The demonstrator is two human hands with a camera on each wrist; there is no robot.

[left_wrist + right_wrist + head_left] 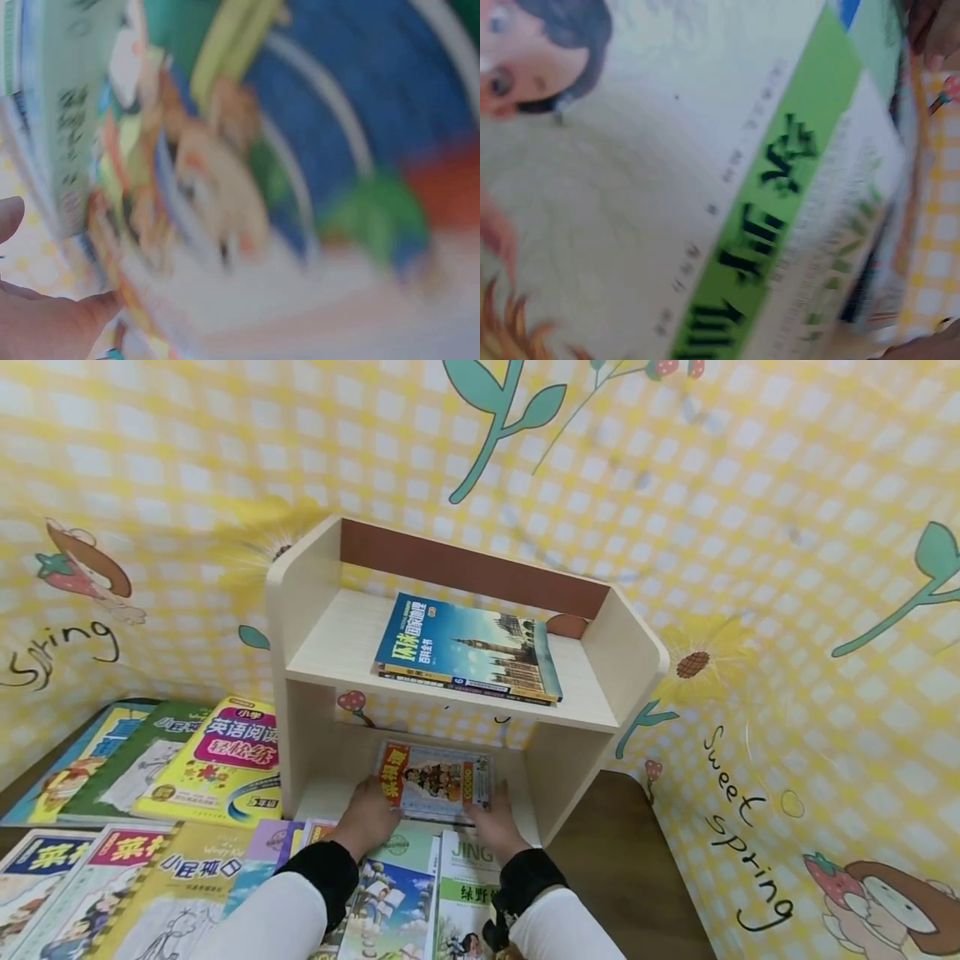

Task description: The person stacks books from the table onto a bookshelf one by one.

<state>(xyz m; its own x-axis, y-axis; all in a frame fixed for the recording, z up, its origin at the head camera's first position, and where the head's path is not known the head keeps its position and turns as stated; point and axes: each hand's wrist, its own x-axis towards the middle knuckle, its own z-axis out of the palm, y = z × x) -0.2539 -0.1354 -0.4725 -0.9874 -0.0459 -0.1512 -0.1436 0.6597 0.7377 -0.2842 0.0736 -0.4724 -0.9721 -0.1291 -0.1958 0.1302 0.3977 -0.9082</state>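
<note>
A book (442,781) with a cartoon cover and a red-and-yellow title strip lies in the lower compartment of a small pale wooden bookshelf (307,747). My left hand (369,818) grips its left edge, and my right hand (497,822) grips the right edge. Part of the left hand (49,322) also appears at the lower left of the left wrist view. A green-and-white book (468,893) and a blue-and-green book (393,897) lie below my forearms. In the right wrist view, the blurred green-and-white cover (630,172) fills most of the picture.
Several stacked books (472,647) lie on the upper shelf, a blue cover with a clock tower on top. More books spread to the left, including a yellow one (217,760) and a green one (142,760). Brown table surface (630,860) shows at right, and patterned yellow cloth (750,485) hangs behind.
</note>
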